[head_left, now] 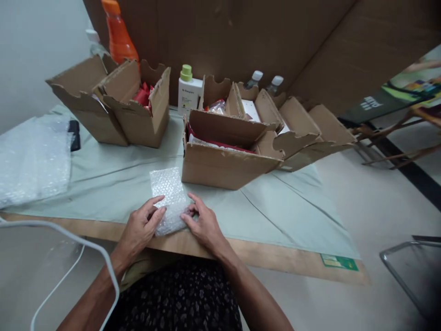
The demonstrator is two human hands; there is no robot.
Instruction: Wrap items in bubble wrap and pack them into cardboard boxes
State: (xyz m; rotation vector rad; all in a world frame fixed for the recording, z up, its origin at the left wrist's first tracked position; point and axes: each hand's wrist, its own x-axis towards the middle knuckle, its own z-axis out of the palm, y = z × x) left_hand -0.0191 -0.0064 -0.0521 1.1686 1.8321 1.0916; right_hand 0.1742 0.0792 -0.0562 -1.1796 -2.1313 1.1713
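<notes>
A small piece of bubble wrap (168,200) lies at the table's front edge, its lower part looking doubled over. My left hand (143,223) grips its left side, the thumb over the wrap and the index finger stretched along it. On the other side, my right hand (203,223) holds the right edge, thumb low and index finger raised, with the other fingers curled in. Whether anything lies inside the wrap I cannot tell. Just beyond my right hand stands an open cardboard box (223,165) with dark red and white contents.
A stack of bubble wrap sheets (34,161) lies at left beside a black phone-like object (74,135). Further cardboard boxes (144,124), a white bottle (188,94) and an orange bottle (120,41) stand behind. A white cable (103,257) loops in front at lower left.
</notes>
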